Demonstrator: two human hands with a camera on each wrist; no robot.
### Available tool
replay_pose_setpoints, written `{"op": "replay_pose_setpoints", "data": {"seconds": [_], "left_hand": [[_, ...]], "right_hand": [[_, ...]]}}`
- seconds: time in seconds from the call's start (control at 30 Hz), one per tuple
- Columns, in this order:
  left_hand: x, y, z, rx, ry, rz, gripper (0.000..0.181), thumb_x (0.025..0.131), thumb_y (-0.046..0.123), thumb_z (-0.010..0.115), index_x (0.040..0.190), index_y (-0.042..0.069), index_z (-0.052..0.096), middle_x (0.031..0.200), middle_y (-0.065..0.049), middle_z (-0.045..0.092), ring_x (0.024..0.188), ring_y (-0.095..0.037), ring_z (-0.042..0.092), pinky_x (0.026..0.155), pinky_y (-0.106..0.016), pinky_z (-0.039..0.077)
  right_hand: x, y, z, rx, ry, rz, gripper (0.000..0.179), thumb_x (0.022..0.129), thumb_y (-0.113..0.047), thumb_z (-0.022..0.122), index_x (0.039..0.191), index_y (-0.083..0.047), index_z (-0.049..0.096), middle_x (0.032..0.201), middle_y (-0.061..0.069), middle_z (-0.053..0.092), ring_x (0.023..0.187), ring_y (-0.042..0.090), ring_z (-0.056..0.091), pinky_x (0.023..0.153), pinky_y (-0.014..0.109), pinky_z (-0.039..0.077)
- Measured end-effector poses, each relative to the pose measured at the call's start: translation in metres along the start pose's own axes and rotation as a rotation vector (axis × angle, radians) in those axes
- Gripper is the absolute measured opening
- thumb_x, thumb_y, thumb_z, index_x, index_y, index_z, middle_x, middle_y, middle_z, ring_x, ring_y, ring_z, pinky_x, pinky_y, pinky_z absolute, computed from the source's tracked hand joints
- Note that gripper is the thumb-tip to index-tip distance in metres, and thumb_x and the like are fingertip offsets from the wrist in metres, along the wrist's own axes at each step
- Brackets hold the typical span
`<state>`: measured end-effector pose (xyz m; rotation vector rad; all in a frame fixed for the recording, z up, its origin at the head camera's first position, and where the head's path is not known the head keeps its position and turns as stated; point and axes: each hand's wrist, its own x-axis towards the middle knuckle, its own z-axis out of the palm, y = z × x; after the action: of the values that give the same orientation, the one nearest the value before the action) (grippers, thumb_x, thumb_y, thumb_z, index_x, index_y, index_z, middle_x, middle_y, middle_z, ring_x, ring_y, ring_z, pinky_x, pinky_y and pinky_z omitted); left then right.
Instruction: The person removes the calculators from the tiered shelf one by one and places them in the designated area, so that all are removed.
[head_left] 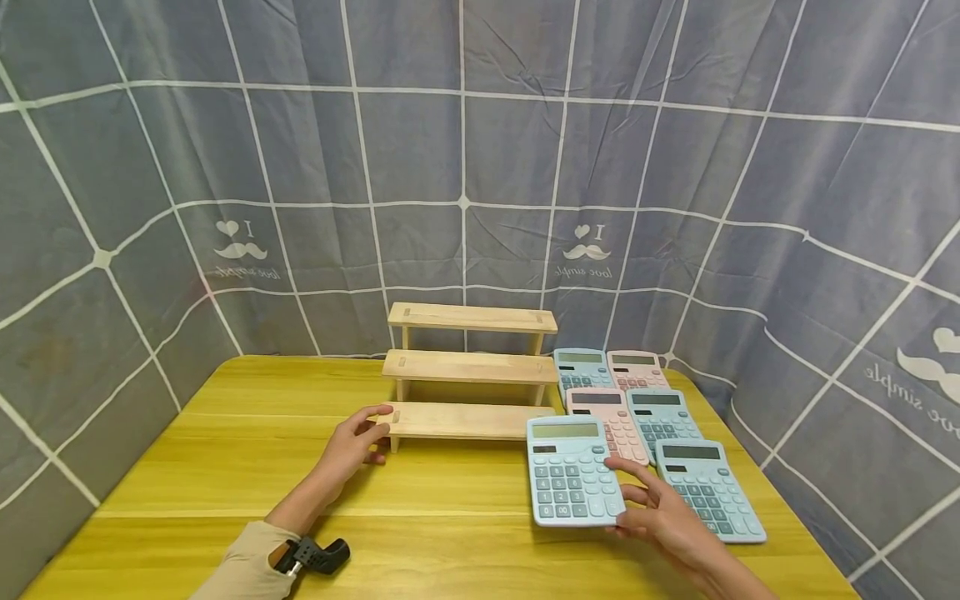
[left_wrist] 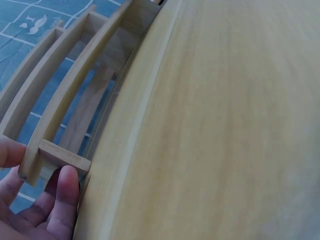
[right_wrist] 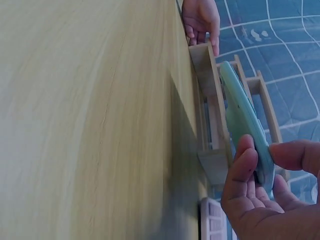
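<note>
In the head view my right hand (head_left: 660,517) pinches a light blue calculator (head_left: 573,471) by its lower right edge. The right wrist view shows that calculator (right_wrist: 245,117) side-on, raised off the table, with thumb and fingers on opposite faces. A three-step wooden display stand (head_left: 468,421) stands at the middle. My left hand (head_left: 348,450) holds the left end of its lowest step. Close up in the left wrist view, fingers of the left hand (left_wrist: 45,205) press around the step's end and its support leg (left_wrist: 65,156).
Right of the stand lie several calculators in two colours, including a pink calculator (head_left: 600,408) and a blue calculator (head_left: 708,492) nearest the front. They rest on a yellow wood-grain table (head_left: 420,533). A grey checked curtain (head_left: 420,142) hangs behind and at both sides.
</note>
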<state>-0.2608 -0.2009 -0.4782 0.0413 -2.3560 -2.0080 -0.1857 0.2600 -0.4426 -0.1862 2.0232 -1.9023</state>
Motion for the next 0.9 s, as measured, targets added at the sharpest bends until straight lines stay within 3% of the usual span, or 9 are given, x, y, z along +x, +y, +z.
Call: {"op": "replay_pose_setpoints", "data": {"seconds": [0.53, 0.9], "left_hand": [[0.004, -0.004, 0.000, 0.011, -0.003, -0.005, 0.039, 0.101, 0.014, 0.057, 0.140, 0.008, 0.056, 0.106, -0.016, 0.059, 0.090, -0.023, 0.061, 0.066, -0.029, 0.059], [0.002, -0.002, -0.001, 0.011, 0.000, -0.006, 0.039, 0.101, 0.015, 0.058, 0.140, 0.008, 0.056, 0.107, -0.014, 0.060, 0.089, -0.023, 0.061, 0.067, -0.030, 0.059]], "right_hand": [[-0.012, 0.008, -0.022, -0.009, 0.028, 0.039, 0.078, 0.089, 0.002, 0.064, 0.156, -0.008, 0.024, 0.120, 0.011, 0.064, 0.095, 0.028, 0.064, 0.081, 0.039, 0.057], [-0.019, 0.017, -0.040, 0.020, 0.013, 0.057, 0.084, 0.091, 0.001, 0.063, 0.160, -0.007, 0.016, 0.119, 0.012, 0.063, 0.095, 0.032, 0.065, 0.081, 0.039, 0.056]]}}
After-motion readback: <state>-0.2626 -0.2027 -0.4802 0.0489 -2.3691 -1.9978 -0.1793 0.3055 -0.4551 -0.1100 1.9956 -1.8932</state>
